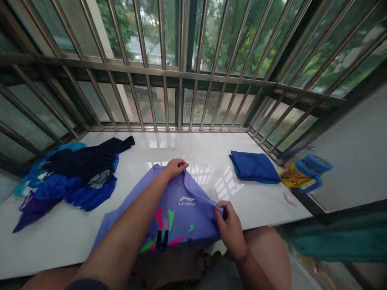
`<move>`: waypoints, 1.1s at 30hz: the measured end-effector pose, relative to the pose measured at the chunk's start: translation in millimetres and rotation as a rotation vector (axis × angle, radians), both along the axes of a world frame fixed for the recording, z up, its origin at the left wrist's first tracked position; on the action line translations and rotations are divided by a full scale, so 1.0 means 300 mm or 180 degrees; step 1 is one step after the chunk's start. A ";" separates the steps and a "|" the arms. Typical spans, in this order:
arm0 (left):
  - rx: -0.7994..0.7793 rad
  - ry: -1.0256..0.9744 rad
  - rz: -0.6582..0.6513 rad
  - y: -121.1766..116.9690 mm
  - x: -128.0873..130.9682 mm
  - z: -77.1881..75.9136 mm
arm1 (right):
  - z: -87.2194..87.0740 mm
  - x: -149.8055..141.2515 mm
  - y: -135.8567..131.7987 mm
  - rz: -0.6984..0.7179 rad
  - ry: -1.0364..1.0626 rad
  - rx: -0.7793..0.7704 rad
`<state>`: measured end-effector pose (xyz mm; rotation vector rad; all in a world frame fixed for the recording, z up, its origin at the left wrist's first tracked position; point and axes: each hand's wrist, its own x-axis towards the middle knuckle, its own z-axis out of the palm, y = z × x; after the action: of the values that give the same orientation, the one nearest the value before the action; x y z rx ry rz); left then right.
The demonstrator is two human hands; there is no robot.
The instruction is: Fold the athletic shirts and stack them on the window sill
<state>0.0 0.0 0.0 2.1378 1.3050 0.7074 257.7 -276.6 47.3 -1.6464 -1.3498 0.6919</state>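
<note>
A lavender sports T-shirt (178, 213) with a white Li-Ning logo and pink and green print lies spread on the white marble ledge (193, 149). My left hand (175, 168) grips the shirt's far edge, with the fabric gathered under the fingers. My right hand (229, 225) pinches a fold of the shirt's near right side. A folded blue garment (254, 167) lies to the right of both hands, and a heap of dark navy and blue clothes (78, 173) lies to the left.
Steel window bars (181, 96) and glass panes rise along the ledge's far side. A yellow packet (294, 178) and blue rolled items (311, 169) sit at the ledge's right end. The ledge's near edge runs just above my knees.
</note>
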 end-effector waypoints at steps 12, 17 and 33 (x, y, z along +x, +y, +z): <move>-0.0345 -0.0238 -0.0543 0.006 -0.053 0.020 | -0.038 0.060 0.016 -0.0948 0.0647 0.0183; -0.0579 -0.0444 -0.0597 0.015 -0.065 0.020 | -0.051 0.069 0.000 -0.1068 0.0801 0.0224; -0.0862 -0.0721 -0.0453 0.017 -0.074 0.024 | -0.005 0.059 0.013 -0.1114 0.0627 0.0541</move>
<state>-22.2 5.2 7.2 1.8528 1.0524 0.6519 275.4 -272.7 45.7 -1.5787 -0.9236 0.5012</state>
